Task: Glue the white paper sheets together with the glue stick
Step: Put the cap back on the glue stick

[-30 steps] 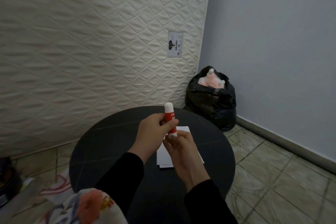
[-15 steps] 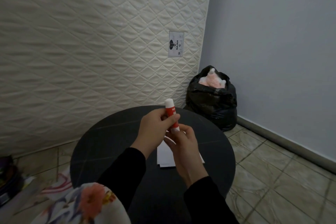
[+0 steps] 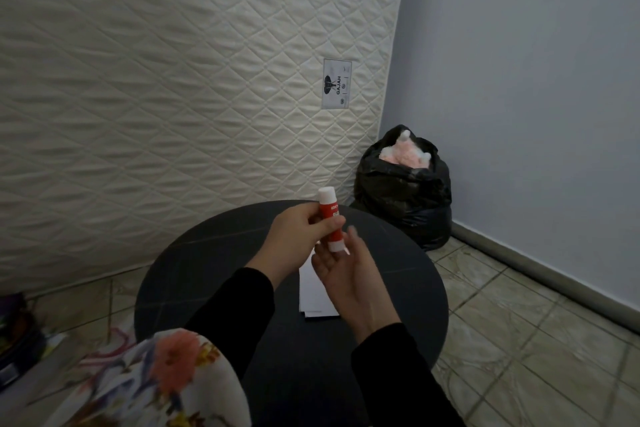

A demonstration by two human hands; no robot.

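Head view. Glue stick (image 3: 330,218): red barrel, white ends, tilted, held above the round black table (image 3: 194,274); left hand (image 3: 299,236) curls round its middle. Right hand (image 3: 346,274): fingers relaxed and open just under the lower end. Paper sheets (image 3: 313,291): white, flat on the table beneath the hands. Judged light, rigid, smooth; grip the barrel, twist the end.
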